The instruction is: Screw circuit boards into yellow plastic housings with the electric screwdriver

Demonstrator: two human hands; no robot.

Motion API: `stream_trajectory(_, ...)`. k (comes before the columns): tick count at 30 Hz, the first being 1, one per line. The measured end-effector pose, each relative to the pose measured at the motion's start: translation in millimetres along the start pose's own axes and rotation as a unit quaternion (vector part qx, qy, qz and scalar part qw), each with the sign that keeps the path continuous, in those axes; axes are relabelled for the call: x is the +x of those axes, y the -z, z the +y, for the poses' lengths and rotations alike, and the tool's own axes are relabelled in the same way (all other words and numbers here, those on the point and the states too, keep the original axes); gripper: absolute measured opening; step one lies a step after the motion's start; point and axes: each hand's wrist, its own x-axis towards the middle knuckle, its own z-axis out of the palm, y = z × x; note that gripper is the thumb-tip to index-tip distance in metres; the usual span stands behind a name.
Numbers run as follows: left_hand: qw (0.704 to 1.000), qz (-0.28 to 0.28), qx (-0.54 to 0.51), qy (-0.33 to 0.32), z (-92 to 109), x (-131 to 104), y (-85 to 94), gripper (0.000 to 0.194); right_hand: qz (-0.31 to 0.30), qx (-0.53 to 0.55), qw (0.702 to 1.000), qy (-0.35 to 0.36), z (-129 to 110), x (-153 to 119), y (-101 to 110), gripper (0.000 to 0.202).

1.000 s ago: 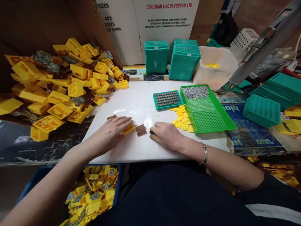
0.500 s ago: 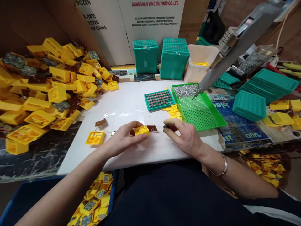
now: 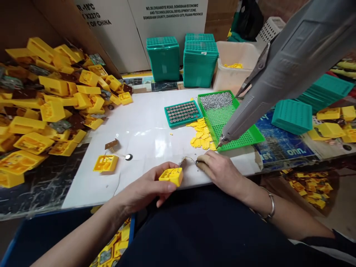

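My left hand point(image 3: 151, 184) grips a yellow plastic housing point(image 3: 171, 176) between thumb and fingers, its compartments facing up. Thin wires run from beside the housing to a small round dark part point(image 3: 197, 162), which my right hand point(image 3: 221, 170) pinches near the front edge of the white board. To the left lies a second yellow housing point(image 3: 105, 163), with a brown plate point(image 3: 111, 144) behind it and a round silver-and-black disc point(image 3: 128, 157) wired beside it.
A grey electric screwdriver point(image 3: 258, 96) hangs over a green tray point(image 3: 241, 142) of screws. Yellow strips point(image 3: 202, 135) and a teal tray point(image 3: 183, 113) of round parts sit at centre. Yellow housings point(image 3: 33, 133) pile up left; teal stacks point(image 3: 163, 59) stand behind.
My left hand has turned and lowered the yellow housing towards me. My right hand has come down to the board with the round part. The screwdriver has swung nearer, and the view has shifted.
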Motion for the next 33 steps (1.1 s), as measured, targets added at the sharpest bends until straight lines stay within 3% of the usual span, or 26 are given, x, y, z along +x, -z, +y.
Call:
stream_trajectory(2, 0.996, 0.045, 0.063, -0.042, -5, 6, -8.8, 0.046, -0.004, 0.158, 0.986, -0.057, -1, 3, 1, 0.017)
stream_trajectory(5, 0.974, 0.122, 0.141, -0.126, -8, 15, -21.4, 0.042, -0.065, 0.409, 0.9, -0.137, -2, 6, 2, 0.026)
stream_trajectory(6, 0.966, 0.137, 0.157, -0.151, -8, 18, -24.8, 0.041, -0.082, 0.454, 0.876, -0.14, -2, 7, 2, 0.029)
stream_trajectory(7, 0.96, 0.144, 0.17, -0.169, -7, 21, -27.6, 0.04, -0.088, 0.467, 0.87, -0.128, -2, 8, 3, 0.028)
stream_trajectory(9, 0.954, 0.135, 0.19, -0.188, -4, 24, -30.8, 0.039, -0.061, 0.409, 0.909, -0.057, -1, 10, 6, 0.021)
stream_trajectory(12, 0.956, 0.107, 0.193, -0.191, 0, 27, -30.9, 0.039, -0.015, 0.236, 0.966, 0.104, 3, 14, 13, 0.018)
stream_trajectory(14, 0.963, 0.086, 0.178, -0.186, 0, 28, -29.7, 0.04, -0.018, 0.153, 0.968, 0.199, 6, 17, 18, 0.021)
stream_trajectory(16, 0.969, 0.07, 0.158, -0.178, 0, 28, -29.0, 0.044, -0.045, 0.096, 0.963, 0.249, 6, 20, 23, 0.025)
stream_trajectory(18, 0.974, 0.059, 0.13, -0.178, -1, 29, -29.2, 0.045, -0.07, 0.053, 0.966, 0.242, 1, 22, 28, 0.026)
stream_trajectory(22, 0.979, 0.033, 0.083, -0.184, 1, 32, -31.3, 0.041, -0.096, -0.003, 0.982, 0.164, -16, 26, 36, 0.024)
stream_trajectory(27, 0.975, 0.073, 0.026, -0.21, 3, 37, -31.0, 0.037, -0.111, -0.003, 0.98, 0.164, -21, 28, 38, 0.024)
stream_trajectory(30, 0.975, 0.072, -0.025, -0.21, 1, 40, -28.8, 0.035, -0.083, 0.044, 0.981, 0.171, -13, 28, 33, 0.025)
stream_trajectory(33, 0.974, 0.068, -0.056, -0.209, 0, 42, -26.3, 0.037, -0.013, 0.158, 0.973, 0.17, -4, 28, 27, 0.021)
